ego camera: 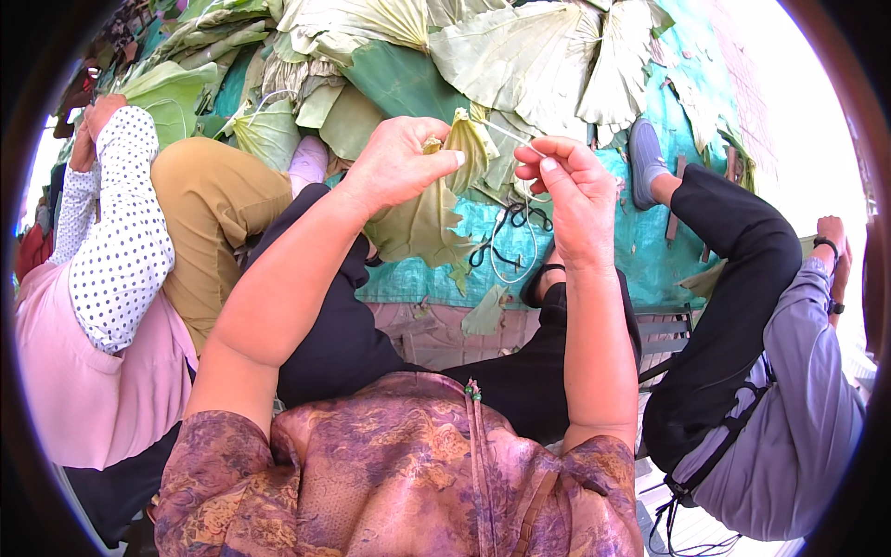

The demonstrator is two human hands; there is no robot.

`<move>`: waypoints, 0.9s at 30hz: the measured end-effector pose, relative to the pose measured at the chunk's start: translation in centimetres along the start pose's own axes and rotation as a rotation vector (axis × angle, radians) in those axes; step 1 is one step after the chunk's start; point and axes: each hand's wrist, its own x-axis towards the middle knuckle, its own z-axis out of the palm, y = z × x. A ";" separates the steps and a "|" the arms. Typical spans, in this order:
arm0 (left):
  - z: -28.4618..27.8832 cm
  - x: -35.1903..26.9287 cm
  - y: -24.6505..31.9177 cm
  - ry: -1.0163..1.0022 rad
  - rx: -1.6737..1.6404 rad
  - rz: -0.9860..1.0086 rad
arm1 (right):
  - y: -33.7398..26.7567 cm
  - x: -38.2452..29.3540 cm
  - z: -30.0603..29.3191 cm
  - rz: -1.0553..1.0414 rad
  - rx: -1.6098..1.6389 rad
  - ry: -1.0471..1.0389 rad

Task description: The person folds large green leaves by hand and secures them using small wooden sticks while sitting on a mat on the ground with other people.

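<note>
Between thumb and fingers, my left hand (400, 160) grips a folded green leaf (421, 219), which looks like a lotus leaf. Its gathered tip (465, 150) sticks up beside the thumb, and its torn lower edge hangs down. My right hand (574, 188) pinches a thin white cord (511, 134) that runs from near that tip to my fingers. More of the cord falls in a loop (495, 254) below my right hand. Under it, a tangled black cord (518, 216) lies on the turquoise tarp (418, 282).
Large folded leaves (522, 56) are heaped across the far side of the tarp. A person in a polka-dot sleeve (122, 237) sits at left, and another in a grey top (779, 432) at right. A leaf scrap (485, 313) lies near the tarp's front edge.
</note>
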 end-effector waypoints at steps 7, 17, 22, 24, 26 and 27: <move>-0.2 0.7 -0.9 0.094 -0.176 -0.062 | 0.3 0.2 -0.5 0.028 0.355 -0.097; -0.3 0.2 -0.1 0.043 -0.505 -0.044 | 1.6 -0.4 0.5 0.118 0.115 -0.140; -0.7 0.3 0.0 -0.001 -0.505 -0.060 | 0.7 -0.5 0.9 0.094 -0.078 -0.100; -1.0 0.1 -0.3 0.024 -0.439 -0.035 | -0.4 0.0 0.0 -0.027 -0.066 -0.004; -1.5 -0.2 -0.2 0.036 -0.387 -0.051 | -1.3 0.2 -1.9 -0.157 0.001 0.129; -1.8 -0.5 -0.1 0.039 -0.347 -0.040 | -1.6 0.2 -2.6 -0.222 0.067 0.199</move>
